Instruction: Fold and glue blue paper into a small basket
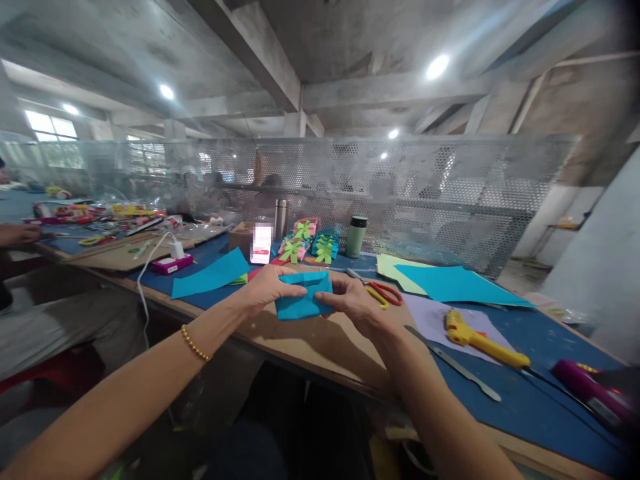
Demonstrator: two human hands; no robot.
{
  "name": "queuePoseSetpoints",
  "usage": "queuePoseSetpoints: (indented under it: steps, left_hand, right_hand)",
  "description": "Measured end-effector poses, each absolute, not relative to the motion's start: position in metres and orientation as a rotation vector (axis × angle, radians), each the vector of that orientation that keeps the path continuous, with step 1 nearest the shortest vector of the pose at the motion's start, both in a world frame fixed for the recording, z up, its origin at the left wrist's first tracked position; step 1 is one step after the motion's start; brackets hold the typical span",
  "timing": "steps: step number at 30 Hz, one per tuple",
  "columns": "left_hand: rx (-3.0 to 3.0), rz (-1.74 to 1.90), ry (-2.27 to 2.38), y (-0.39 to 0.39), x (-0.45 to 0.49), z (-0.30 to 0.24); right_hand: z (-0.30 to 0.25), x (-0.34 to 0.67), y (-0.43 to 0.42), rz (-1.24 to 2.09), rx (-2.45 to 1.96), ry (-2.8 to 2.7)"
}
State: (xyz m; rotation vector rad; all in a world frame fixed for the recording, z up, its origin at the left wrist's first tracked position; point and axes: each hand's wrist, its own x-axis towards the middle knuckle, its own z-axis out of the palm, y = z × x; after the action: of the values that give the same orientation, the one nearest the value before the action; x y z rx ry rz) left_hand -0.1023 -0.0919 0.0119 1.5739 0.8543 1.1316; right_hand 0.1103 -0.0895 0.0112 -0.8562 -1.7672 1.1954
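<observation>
Between both hands, above a brown board (320,347) at the table's front edge, is a folded piece of blue felt or paper (303,303). My left hand (273,288) pinches its left side, thumb lying across the upper fold. On the right side my right hand (353,299) grips it, thumb on the front and fingers behind. Scissors (385,293) with red and yellow handles lie just beyond my right hand. A flat blue sheet (213,275) rests left of my left hand.
At right lie a yellow glue gun (487,345) on a lilac sheet (425,313), a metal blade (460,373) and blue sheets (460,283). Behind stand a green bottle (356,237), a steel flask (281,219) and a lit phone (261,243). A person's hand (20,235) shows far left.
</observation>
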Motion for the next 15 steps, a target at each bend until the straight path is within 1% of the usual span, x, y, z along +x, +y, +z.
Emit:
queuePoseSetpoints:
  steps: [4, 9, 15]
  left_hand:
    - [1.525, 1.117, 0.810, -0.085, -0.103, 0.013]
    - [1.297, 1.092, 0.794, -0.076, -0.109, 0.017]
    - [1.157, 1.111, 0.700, -0.064, -0.126, 0.010]
  right_hand:
    - [0.012, 0.111, -0.090, 1.218, -0.817, -1.754]
    - [0.012, 0.111, -0.089, 1.279, -0.859, -1.615]
    - [0.016, 0.109, -0.094, 1.165, -0.830, -1.533]
